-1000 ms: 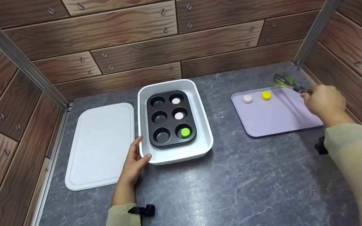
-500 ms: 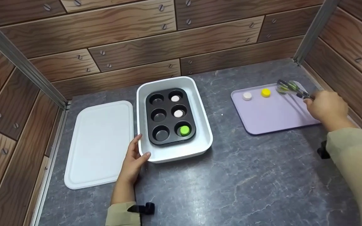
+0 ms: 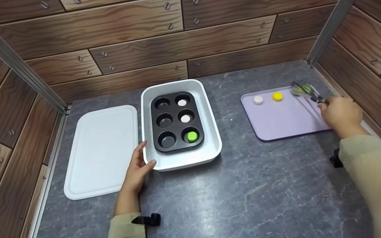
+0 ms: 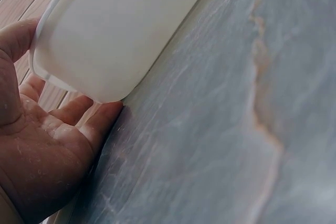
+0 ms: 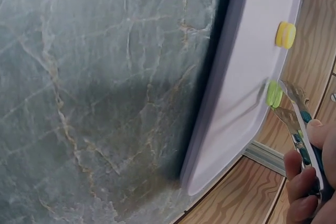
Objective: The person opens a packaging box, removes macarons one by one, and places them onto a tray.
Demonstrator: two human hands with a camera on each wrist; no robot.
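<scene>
Wooden wall (image 3: 137, 39): spans the top of the frame, behind everything in front of you.
Grey table (image 3: 243, 191): fills the lower part, running up to that wall.
White tub (image 3: 184, 161): stands at the centre, its long side running away from you.
White lid (image 3: 103, 148): lies flat, left of centre, just beside the tub.
Purple tray (image 3: 283, 122): lies flat on the right, well apart from the tub.
Muffin pan (image 3: 175, 113): sits inside the tub, lengthwise with it.
Left hand (image 3: 135, 173): at lower left of centre, you grip the tub's near left corner, thumb over the rim, fingers against the outer wall.
Right hand (image 3: 342, 114): at the right of the frame, you hold the tongs (image 3: 317, 98) with your fingers curled round the handles.
Tongs' axis: slants from your right hand up and leftward, over the tray's upper right corner.
Green cookie (image 5: 273, 94): is in that corner, straight off the tongs' tips; your right hand is far nearer than your left. The tips meet it, but you cannot tell whether they pinch firmly.
Tray's other cookies: a yellow cookie (image 3: 277, 96) and a white cookie (image 3: 258, 99) lie leftward along the far edge.
Pan's right column: two pale cookies (image 3: 185, 118) fill the upper and middle cups, a second green cookie (image 3: 192, 136) the lowest.
</scene>
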